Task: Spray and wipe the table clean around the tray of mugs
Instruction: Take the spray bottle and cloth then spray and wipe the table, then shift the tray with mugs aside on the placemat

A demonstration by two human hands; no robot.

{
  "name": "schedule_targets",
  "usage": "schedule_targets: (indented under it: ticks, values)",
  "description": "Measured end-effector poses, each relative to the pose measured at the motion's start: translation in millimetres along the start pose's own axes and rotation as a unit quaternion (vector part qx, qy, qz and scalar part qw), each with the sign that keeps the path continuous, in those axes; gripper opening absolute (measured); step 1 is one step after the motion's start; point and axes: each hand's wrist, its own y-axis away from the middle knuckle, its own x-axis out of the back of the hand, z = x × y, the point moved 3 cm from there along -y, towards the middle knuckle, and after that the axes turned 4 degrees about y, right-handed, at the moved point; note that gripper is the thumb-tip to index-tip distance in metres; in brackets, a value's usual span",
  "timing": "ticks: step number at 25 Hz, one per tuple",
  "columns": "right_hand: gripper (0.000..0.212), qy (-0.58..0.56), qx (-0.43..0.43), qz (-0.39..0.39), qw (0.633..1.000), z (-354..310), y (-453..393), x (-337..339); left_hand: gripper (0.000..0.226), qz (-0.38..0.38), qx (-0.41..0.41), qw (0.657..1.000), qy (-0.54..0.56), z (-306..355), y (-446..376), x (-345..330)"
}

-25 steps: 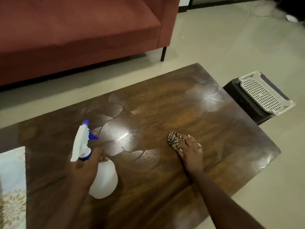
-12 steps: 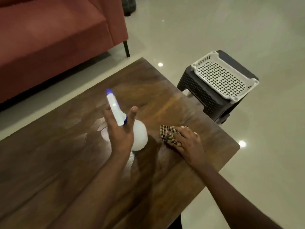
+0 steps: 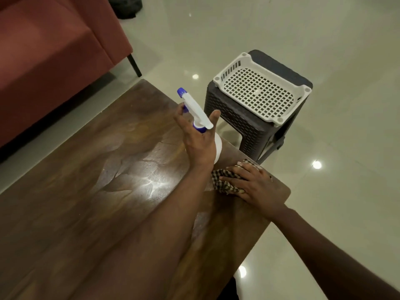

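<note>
Left grip (image 3: pixel 200 144) is wrapped around the spray bottle (image 3: pixel 195 111), lifted above the tabletop (image 3: pixel 86 202) with its nozzle aimed away. Right hand (image 3: pixel 252 185) presses flat on the checked cloth (image 3: pixel 220 180) near the tabletop's corner, beside a dark stool (image 3: pixel 238 124) carrying a white basket (image 3: pixel 263 92).

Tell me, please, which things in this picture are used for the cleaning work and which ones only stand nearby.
In use:
spray bottle in the left hand
checked cloth under the right hand
wooden table

Only nearby:
white basket on the dark stool
red sofa
</note>
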Motion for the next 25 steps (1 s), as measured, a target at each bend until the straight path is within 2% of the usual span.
schedule_targets:
  ticks: [6, 16, 21, 25]
  values:
    - [0.045, 0.016, -0.029, -0.007, 0.999, 0, 9, -8, 0.079, 0.016, -0.017, 1.000, -0.019, -6, -4, -19]
    - [0.050, 0.017, -0.021, -0.061, 0.998, -3, 4, 4, 0.101, 0.005, -0.009, 0.999, -0.031, -15, 20, -9]
    - [0.048, -0.024, 0.006, 0.050, 0.998, -53, -17, 43, 0.101, -0.004, 0.021, 0.998, -0.053, -17, 38, 36]
    - [0.042, -0.041, 0.035, 0.086, 0.995, -114, -32, 48, 0.077, 0.010, 0.019, 0.996, -0.088, -18, 61, 120]
